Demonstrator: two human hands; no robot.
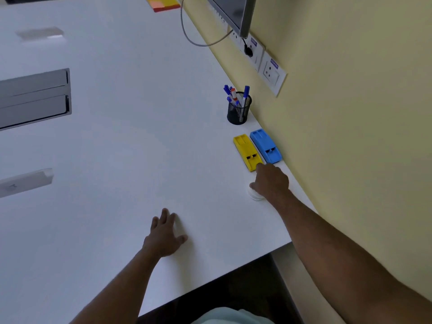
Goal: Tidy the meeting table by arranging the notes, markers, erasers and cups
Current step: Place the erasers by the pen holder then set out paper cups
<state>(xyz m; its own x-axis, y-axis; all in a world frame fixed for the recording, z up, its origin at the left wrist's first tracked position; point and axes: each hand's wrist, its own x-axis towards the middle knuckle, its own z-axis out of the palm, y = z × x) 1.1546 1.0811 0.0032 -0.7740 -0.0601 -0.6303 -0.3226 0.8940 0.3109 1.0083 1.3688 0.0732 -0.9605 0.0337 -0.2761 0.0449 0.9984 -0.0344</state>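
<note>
White table [121,174] bearing, along its wall edge, a mesh pen cup [239,110], a yellow eraser [247,151] and blue eraser [265,146] side by side, a white cup [255,195], and coloured notes [162,3] at the far end.

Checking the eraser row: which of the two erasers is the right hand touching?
The yellow eraser. The right hand reaches its near end, while the blue eraser lies untouched beside it, closer to the wall.

Yellow eraser [248,152] and blue eraser [265,146] lie parallel, near the mesh marker cup [239,109].
</note>
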